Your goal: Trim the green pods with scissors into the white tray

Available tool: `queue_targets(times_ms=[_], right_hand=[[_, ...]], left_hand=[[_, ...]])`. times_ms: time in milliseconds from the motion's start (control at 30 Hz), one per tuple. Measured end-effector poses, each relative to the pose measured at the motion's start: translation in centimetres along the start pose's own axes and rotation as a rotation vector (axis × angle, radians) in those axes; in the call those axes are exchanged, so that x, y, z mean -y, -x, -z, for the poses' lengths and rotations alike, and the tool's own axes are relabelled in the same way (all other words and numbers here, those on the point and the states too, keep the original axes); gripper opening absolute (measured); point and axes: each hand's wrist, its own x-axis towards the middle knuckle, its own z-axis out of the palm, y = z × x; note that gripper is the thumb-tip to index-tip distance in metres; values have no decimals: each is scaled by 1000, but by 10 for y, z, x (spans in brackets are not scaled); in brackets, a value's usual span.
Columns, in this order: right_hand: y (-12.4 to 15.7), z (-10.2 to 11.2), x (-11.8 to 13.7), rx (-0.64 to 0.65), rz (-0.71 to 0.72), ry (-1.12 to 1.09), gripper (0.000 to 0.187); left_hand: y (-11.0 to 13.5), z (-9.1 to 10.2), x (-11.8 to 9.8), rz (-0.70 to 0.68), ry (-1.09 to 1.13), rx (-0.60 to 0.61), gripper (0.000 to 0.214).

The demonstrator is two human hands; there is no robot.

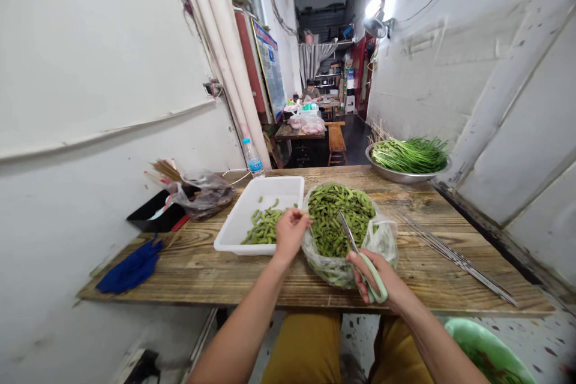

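A clear plastic bag (pixel 386 239) full of green soybean pods (pixel 338 216) sits in the middle of the wooden table (pixel 211 270). My right hand (pixel 382 279) grips green-handled scissors (pixel 360 252), blades pointing up over the bag. My left hand (pixel 290 233) is curled at the bag's left edge, fingers pinched on something I cannot make out, just beside the white tray (pixel 234 234). A small heap of trimmed pods (pixel 264 226) lies in that tray.
A metal bowl of long green stalks (pixel 409 156) stands at the far right. Metal skewers (pixel 454 255) lie on the right. A plastic bag with sticks (pixel 202 195), a black tray (pixel 153 213), a blue cloth (pixel 132 269) and a water bottle (pixel 252 159) are on the left. A green basin (pixel 486 351) sits below. A person sits far down the corridor.
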Motion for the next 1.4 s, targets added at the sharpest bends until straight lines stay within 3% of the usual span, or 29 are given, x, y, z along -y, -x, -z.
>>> queue_targets(times_ms=[67,133,200,300,500,567,667,800,900,1067,1400], right_hand=[[0,2,-2,55,6,-104,48],[0,5,-5,118,-3,-206,49],[0,7,-7,158,-13,-283,48],[0,10,-10,152,-11,-294,46],[-3,13,-16,114,-15,-234,45],[-2,14,-15,112,-20,-250,45],[0,17,-10,95,-18,-252,47],[5,20,-2,-3,11,-114,50],[8,19,1,-36,38,43,48],[10,16,0,-3,137,258,36],[13,22,13,-89,274,490,40]], left_hand=[[-14,18,1,-238,-402,-176,15],[-27,25,-1,-391,-694,-209,21],[-39,17,-5,-495,-840,-86,20],[-57,-13,-12,-588,-925,167,20],[-94,-69,-10,-628,-1076,347,18],[-100,-75,-10,-626,-1051,374,16],[-95,-74,-12,-570,-838,396,17],[-59,-58,-15,-330,-472,609,30],[-26,-45,-19,-205,-343,702,32],[-1,-29,-35,-192,-343,740,31],[-6,-19,-43,-238,-412,826,34]])
